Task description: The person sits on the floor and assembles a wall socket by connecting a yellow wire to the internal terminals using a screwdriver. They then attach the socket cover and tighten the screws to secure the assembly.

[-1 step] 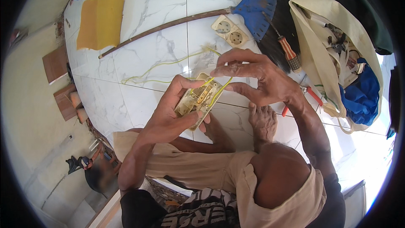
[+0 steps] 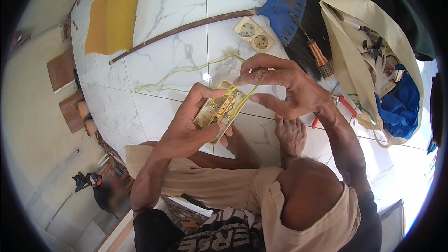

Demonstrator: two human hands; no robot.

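Bright daylight floods the white marble floor (image 2: 163, 28), with glare blown out around four o'clock. Shadows are soft. Fisheye bending grows toward the black rim; three o'clock blurs.

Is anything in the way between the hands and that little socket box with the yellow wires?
Nothing visible is. The left hand already grips the open socket box, and the right hand pinches a yellow wire right at it.

Left hand (image 2: 186, 130) grips an opened beige socket housing (image 2: 219, 109), brass contacts showing. Right hand (image 2: 289, 88) pinches yellow wire (image 2: 245, 101) at its top edge. Double socket (image 2: 254, 35), screwdriver (image 2: 317, 56) lie on marble floor (image 2: 163, 14).
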